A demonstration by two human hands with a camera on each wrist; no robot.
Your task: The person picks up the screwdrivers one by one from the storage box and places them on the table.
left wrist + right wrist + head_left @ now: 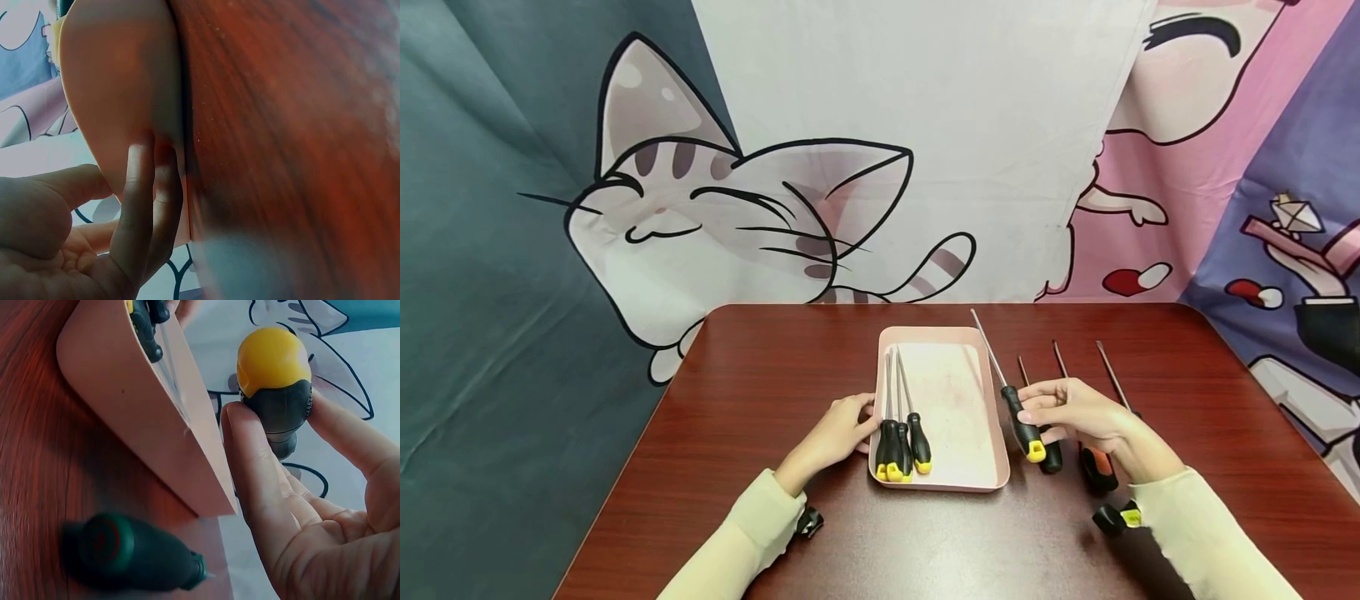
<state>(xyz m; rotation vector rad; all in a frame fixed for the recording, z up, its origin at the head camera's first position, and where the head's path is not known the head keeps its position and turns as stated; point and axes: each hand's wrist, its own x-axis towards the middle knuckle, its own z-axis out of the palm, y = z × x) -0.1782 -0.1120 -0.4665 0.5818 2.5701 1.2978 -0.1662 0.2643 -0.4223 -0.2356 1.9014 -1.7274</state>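
My right hand [1078, 412] pinches a screwdriver [1022, 425] by its black handle with a yellow end, its shaft slanting up past the tray's right rim. In the right wrist view, thumb and fingers stand on either side of that handle, above the table. The left hand [842, 429] holds the left side of a shallow pink tray [1000, 477]. Its fingers [134, 200] lie along the tray's outer wall, with the thumb at the rim. Inside the tray, several yellow-ended screwdrivers [917, 442] lie along the left side, shafts pointing away.
Right of the tray lie a dark-handled screwdriver [137, 553], an orange-and-black one [1099, 467] and another [1112, 375] partly hidden behind the right hand. Beside the right sleeve is a black piece with a yellow label [1116, 518]. A cartoon cloth hangs behind the table.
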